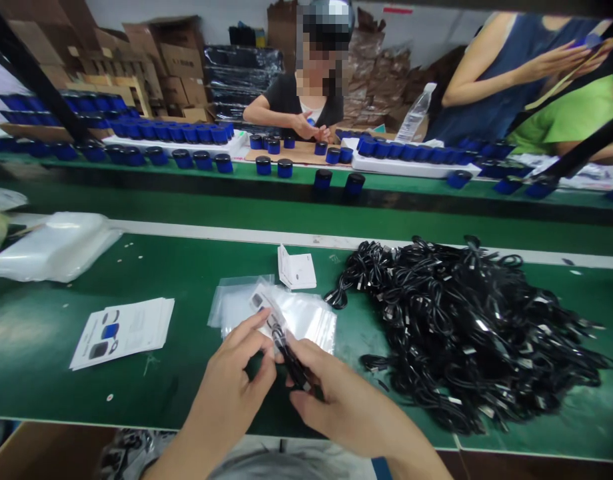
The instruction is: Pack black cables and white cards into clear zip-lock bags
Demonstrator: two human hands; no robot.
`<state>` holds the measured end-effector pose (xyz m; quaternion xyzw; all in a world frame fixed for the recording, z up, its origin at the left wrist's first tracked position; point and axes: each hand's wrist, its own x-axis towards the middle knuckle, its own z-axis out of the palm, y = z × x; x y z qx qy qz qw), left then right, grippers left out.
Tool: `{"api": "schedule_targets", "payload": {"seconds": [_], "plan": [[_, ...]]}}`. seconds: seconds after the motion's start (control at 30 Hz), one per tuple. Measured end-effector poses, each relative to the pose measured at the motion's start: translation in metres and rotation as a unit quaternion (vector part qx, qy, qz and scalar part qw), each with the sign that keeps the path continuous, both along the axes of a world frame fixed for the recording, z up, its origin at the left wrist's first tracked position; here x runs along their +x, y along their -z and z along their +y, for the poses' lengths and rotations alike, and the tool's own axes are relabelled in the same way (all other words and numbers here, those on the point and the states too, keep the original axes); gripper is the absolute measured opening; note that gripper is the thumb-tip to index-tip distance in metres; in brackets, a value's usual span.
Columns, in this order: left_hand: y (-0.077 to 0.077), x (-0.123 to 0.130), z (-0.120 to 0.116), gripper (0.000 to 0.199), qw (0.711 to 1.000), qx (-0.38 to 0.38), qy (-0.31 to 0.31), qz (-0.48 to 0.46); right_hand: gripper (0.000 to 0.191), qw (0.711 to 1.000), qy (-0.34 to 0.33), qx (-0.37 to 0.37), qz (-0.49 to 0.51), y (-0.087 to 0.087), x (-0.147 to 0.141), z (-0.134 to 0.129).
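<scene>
Cable (pixel 295 368) — held by 2 hands (pixel 266 370).

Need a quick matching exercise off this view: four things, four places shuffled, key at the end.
Things
1. Tangled pile of black cables
2. Flat stack of white printed leaflets
3. Single folded white leaflet
4. Coiled black cable

Places
A. Just beyond the clear flat plastic bags
B. In the right hand's grip
C. Green tabletop, right of both hands
D. Green tabletop, left of both hands

Pairs: 1-C, 2-D, 3-A, 4-B
</scene>
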<state>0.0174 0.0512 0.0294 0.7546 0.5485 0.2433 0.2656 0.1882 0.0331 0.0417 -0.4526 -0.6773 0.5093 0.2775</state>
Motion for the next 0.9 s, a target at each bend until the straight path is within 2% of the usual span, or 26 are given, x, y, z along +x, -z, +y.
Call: {"api": "schedule_targets", "payload": {"seconds": [0.1,0.2,0.27,0.3,0.4,0.47,0.53,0.57,0.6,0.63,0.7,0.77,0.83,0.9], "plan": [[0.002,0.001,-0.001,0.018,0.999,0.03,-0.004,0.023,0.037,0.995,0.011,-0.065,0.081,0.005,0.007,0.001],[0.003,0.001,-0.002,0.018,0.997,0.062,0.003,0.05,0.022,0.982,0.128,-0.09,0.11,0.017,0.003,0.003],[0.002,0.001,-0.001,0.018,0.996,0.068,0.006,0.055,0.012,0.97,0.225,-0.046,0.08,0.024,-0.005,0.003],[0.001,0.001,-0.002,0.018,0.996,0.069,0.007,0.053,0.009,0.966,0.25,-0.006,0.057,0.026,-0.009,0.002],[0.0,0.002,-0.005,0.016,0.997,0.066,-0.001,0.038,0.014,0.957,0.244,0.154,-0.025,0.03,-0.02,-0.003],[-0.001,0.006,-0.011,0.016,0.998,0.065,-0.005,0.027,0.014,0.932,0.273,0.226,-0.08,0.032,-0.025,-0.005],[-0.001,0.01,-0.018,0.016,0.997,0.076,-0.007,0.016,0.005,0.9,0.352,0.235,-0.103,0.033,-0.027,-0.004],[-0.001,0.012,-0.022,0.016,0.996,0.088,-0.008,0.01,0.004,0.896,0.377,0.214,-0.094,0.033,-0.027,-0.003],[-0.001,0.013,-0.025,0.016,0.995,0.104,-0.005,0.005,0.009,0.906,0.376,0.182,-0.071,0.032,-0.027,-0.002],[-0.001,0.013,-0.027,0.015,0.993,0.121,0.004,0.005,0.011,0.926,0.347,0.144,-0.042,0.03,-0.025,0.0],[-0.003,0.01,-0.026,0.013,0.987,0.155,0.034,0.015,0.002,0.966,0.247,0.08,0.006,0.024,-0.02,0.002],[-0.008,0.003,-0.021,0.008,0.984,0.159,0.07,0.032,0.012,0.985,0.164,0.055,0.017,0.015,-0.015,0.002],[-0.016,-0.005,-0.013,0.034,0.99,0.104,0.084,0.036,0.017,0.991,0.121,0.058,0.006,0.007,-0.011,0.0],[-0.023,-0.01,-0.007,0.051,0.996,-0.005,0.083,0.023,0.019,0.993,0.108,0.038,0.031,0.002,-0.007,-0.002]]}}
